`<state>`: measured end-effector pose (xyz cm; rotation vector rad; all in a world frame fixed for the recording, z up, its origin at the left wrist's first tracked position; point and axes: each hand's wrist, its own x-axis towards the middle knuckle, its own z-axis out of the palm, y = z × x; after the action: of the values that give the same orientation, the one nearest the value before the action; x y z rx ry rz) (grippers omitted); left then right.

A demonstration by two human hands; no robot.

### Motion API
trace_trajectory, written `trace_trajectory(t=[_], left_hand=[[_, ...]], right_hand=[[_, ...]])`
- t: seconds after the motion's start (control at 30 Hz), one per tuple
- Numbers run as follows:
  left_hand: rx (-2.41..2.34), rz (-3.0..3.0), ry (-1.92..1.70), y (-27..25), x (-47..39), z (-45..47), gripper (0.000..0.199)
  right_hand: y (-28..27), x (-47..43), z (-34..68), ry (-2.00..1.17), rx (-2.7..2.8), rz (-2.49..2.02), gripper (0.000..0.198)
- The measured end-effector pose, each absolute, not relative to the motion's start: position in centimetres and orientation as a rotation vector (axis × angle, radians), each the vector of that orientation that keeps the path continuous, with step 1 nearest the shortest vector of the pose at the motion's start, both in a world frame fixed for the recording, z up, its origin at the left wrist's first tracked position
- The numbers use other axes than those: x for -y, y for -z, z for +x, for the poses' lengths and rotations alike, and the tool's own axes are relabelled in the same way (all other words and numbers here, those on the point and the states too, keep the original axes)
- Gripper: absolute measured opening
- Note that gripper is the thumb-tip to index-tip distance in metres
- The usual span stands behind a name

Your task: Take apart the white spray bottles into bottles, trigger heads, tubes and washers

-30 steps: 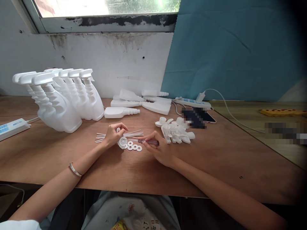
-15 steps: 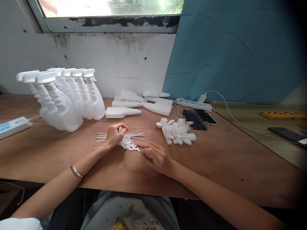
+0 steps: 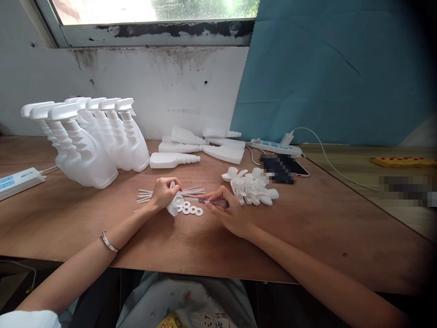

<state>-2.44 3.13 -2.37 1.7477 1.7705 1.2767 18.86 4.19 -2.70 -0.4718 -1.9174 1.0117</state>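
Observation:
My left hand (image 3: 165, 193) is closed round a white spray trigger head (image 3: 173, 206), its round opening turned to the right. In my right hand (image 3: 229, 212) is a screwdriver (image 3: 215, 202) with a clear reddish handle. Its thin shaft points left, and the tip is at the trigger head's opening; whether it reaches inside I cannot tell. Just below the shaft, several white ring washers (image 3: 193, 210) lie flat on the table. Thin white tubes (image 3: 145, 196) are spread behind and beside my left hand.
Several white bottles with spray heads (image 3: 95, 146) stand at the left. Empty bottles (image 3: 175, 160) lie at the back. Loose trigger heads (image 3: 251, 189) are piled right of my hands. Power strips (image 3: 22, 182), a phone (image 3: 297, 166) and a cable (image 3: 327, 159) are on the wooden table (image 3: 307, 237).
My right hand has moved up and right, and the screwdriver now lies nearly level instead of slanting. The trigger head is tilted differently in my left hand. More of the washers show.

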Motion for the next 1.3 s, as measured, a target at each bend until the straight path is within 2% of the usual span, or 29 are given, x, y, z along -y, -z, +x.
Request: trace_trajectory(t=[0.27,0.5,0.93,1.3], left_hand=[[-1.651,1.674,-1.302,2.49,-3.38,-2.7,0.015],[-1.547,1.699,-1.219,2.42,-3.47,-2.74,0.016],[-1.556,1.951,-0.823,1.89,-3.29,-2.96,0.016],[-1.392,1.93,-0.645,1.84,-2.97,-3.11,0.013]], right_hand=[[2.7,-4.07,18.66,-1.258,1.776,-0.541,0.014],[2.49,-4.07,18.75,-1.295,1.782,-0.545,0.015],[2.08,-4.25,18.89,-1.266,1.84,-0.537,0.015],[2.5,-4.88,18.74,-1.52,1.724,-0.514,0.02]])
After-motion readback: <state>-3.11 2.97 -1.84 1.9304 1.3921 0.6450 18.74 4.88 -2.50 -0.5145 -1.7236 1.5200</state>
